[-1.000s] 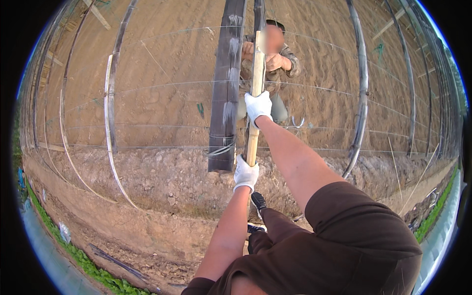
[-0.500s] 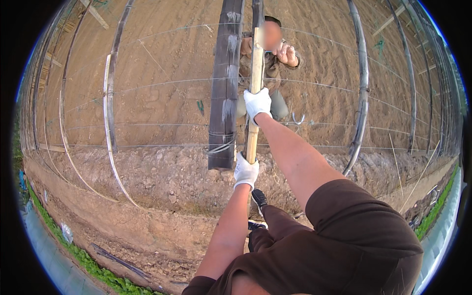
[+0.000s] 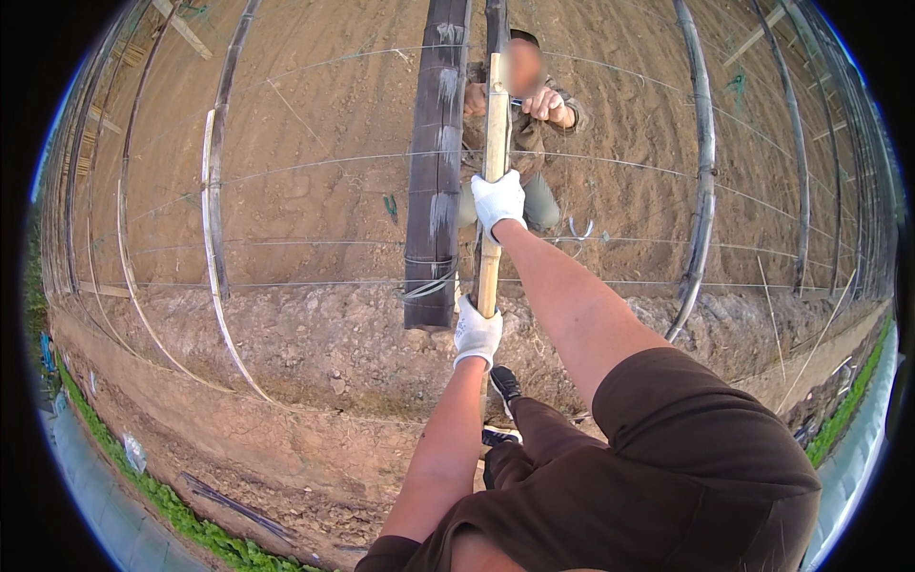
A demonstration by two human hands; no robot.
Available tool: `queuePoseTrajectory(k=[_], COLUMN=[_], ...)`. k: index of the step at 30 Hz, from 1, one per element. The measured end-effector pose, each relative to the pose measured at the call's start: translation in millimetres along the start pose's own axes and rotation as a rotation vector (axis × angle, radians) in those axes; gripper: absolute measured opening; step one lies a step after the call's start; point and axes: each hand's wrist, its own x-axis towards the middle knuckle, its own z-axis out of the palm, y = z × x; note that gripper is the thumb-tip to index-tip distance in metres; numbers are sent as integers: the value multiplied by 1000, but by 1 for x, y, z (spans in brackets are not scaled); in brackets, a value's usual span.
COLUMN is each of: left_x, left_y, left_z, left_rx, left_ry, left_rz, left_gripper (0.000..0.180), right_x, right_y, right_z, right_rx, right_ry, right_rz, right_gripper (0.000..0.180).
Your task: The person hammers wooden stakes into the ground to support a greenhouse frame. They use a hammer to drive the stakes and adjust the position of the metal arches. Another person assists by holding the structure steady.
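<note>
A pale split bamboo pole (image 3: 495, 133) runs away from me, lying along a dark pole (image 3: 497, 27). My left hand (image 3: 477, 331), in a white glove, is closed round its near end. Farther along, my right hand (image 3: 498, 202), also white-gloved, grips the same bamboo pole from above. A thick dark wrapped beam (image 3: 436, 162) stands just to the left, with wire (image 3: 431, 276) wound round its near end. Across from me a person (image 3: 553, 143) crouches at the bamboo's far part, both bare hands near it; a small tool shows at the right one.
Curved poles (image 3: 703, 143) rise on the right, others (image 3: 212, 191) on the left. Thin wires (image 3: 315, 168) cross between them over tilled soil (image 3: 324, 105). Green-handled pliers (image 3: 391, 207) lie on the soil. A raised earth edge (image 3: 315, 334) is before me; green plants (image 3: 181, 515) grow at lower left.
The other person's right-side hand has come down and in toward the bamboo, and the head has tilted slightly. My own hands keep their grip in almost the same place.
</note>
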Motion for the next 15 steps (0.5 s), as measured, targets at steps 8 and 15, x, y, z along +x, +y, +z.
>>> queuePoseTrajectory(k=[8, 15], left_x=[-2, 0], left_y=[3, -1], left_z=[0, 2], left_rx=[9, -5], left_ry=[26, 8], left_rz=[-6, 2], left_gripper=[59, 60], right_x=[0, 2], right_y=[1, 2], right_z=[1, 2], right_rx=[7, 3], right_ry=[-1, 4], right_rz=[-6, -11], right_gripper=[62, 62])
